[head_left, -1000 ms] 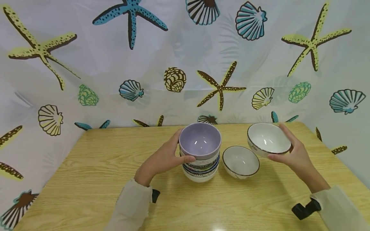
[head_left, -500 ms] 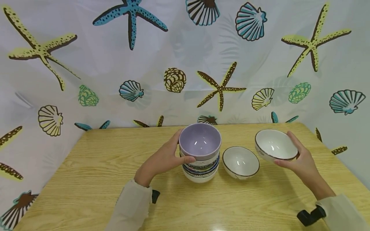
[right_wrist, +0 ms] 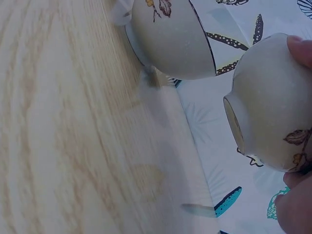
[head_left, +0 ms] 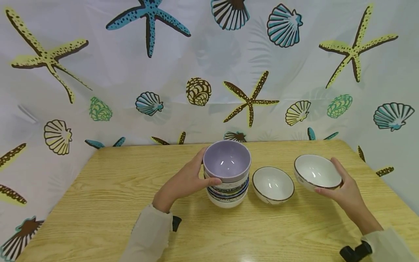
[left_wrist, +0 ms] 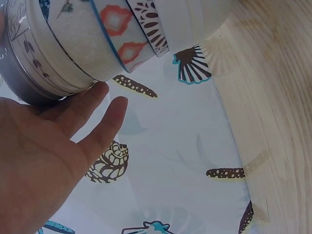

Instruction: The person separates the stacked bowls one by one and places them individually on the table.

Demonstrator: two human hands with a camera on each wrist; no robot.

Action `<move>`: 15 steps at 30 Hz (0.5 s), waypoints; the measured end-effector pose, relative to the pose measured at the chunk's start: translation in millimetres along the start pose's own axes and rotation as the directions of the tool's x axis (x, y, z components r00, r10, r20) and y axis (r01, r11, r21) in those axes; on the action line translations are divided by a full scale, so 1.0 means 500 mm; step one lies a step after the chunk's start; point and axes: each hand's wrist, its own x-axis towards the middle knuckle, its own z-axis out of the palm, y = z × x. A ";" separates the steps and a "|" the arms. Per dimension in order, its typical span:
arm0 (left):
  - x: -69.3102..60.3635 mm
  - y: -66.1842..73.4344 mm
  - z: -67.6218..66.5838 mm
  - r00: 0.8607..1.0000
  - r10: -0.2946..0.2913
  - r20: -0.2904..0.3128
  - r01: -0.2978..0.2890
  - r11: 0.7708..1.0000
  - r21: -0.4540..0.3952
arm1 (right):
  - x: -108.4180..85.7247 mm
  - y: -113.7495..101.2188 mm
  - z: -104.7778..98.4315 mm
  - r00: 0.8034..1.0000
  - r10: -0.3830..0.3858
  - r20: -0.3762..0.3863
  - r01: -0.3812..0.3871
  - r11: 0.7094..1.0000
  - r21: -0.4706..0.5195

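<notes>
A lilac bowl [head_left: 227,160] tops a stack of several patterned bowls [head_left: 228,194]. My left hand [head_left: 184,180] grips the upper part of the stack from the left, thumb in front. In the left wrist view the hand [left_wrist: 44,156] has its fingers around the stacked bowls [left_wrist: 80,41]. My right hand [head_left: 350,196] holds a white, brown-rimmed bowl [head_left: 316,171] by its right side; the right wrist view shows this bowl [right_wrist: 273,102] with its foot off the table. Between stack and held bowl, a similar white bowl [head_left: 273,185] stands upright on the table.
The wooden table [head_left: 114,203] extends to both sides and in front of the bowls. Behind it hangs a white cloth [head_left: 176,69] printed with starfish and shells, which also runs along the left and right sides.
The right hand has moved right and toward the near side with its white bowl, which is now lower and farther from the standing bowl. The left hand stays on the stack.
</notes>
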 end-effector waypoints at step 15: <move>-0.001 0.003 -0.004 1.000 0.008 0.006 -0.008 1.000 0.014 | -0.009 0.036 -0.001 0.999 0.047 0.013 -0.047 0.999 -0.024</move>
